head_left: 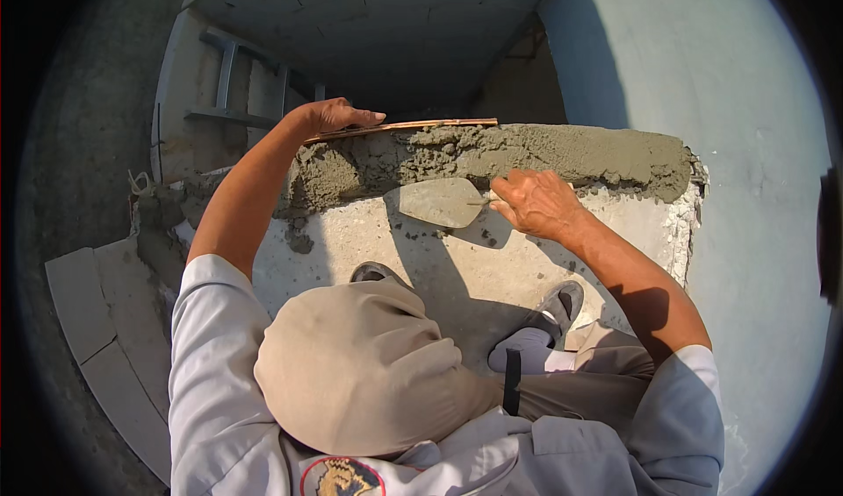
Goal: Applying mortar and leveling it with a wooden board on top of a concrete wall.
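A thick band of wet grey mortar (553, 158) runs along the edge of the pale concrete step (351, 237) in front of me. My left hand (338, 117) grips a long thin wooden strip (443, 123) lying along the far side of the mortar, toward its left part. My right hand (536, 202) is closed around the handle of a trowel (435, 202), whose flat, mortar-smeared blade sits just below the band's near edge. Small clumps of mortar lie scattered on the step beside the blade.
A drop between block walls (439, 22) lies beyond the mortar, with a metal ladder (224, 79) at its left. A pale blue-grey wall (746, 189) rises at right. Blockwork (92, 312) borders the left side. My sandalled feet are on the step below.
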`<state>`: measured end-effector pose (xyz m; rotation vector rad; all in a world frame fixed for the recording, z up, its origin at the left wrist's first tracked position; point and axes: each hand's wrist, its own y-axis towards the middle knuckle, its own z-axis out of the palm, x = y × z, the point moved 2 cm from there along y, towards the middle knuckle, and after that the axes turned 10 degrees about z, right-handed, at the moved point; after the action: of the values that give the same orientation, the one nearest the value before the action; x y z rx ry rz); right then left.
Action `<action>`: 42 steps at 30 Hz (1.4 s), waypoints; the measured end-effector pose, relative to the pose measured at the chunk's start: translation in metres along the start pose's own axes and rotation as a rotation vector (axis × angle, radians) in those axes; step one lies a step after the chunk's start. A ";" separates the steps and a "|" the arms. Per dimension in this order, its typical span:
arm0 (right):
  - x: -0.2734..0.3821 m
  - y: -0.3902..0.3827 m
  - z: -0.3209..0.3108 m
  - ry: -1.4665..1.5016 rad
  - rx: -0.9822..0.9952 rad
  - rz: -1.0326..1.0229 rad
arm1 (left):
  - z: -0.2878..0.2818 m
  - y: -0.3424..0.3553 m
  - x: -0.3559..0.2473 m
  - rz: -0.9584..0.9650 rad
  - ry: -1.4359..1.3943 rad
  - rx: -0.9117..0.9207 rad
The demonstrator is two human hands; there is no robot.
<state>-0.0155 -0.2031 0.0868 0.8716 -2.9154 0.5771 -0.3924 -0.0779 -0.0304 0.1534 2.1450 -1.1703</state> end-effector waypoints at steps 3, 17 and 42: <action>-0.001 -0.035 -0.002 0.101 0.079 0.131 | 0.003 0.004 -0.005 0.023 -0.003 -0.027; 0.058 -0.045 0.053 0.780 0.034 0.617 | 0.004 0.002 -0.016 0.039 0.007 -0.048; 0.146 -0.004 0.072 0.931 0.104 0.597 | -0.002 0.000 -0.003 0.038 -0.027 0.069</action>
<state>-0.1320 -0.3084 0.0423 -0.2793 -2.2097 0.8608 -0.3908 -0.0757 -0.0280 0.2065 2.0706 -1.2186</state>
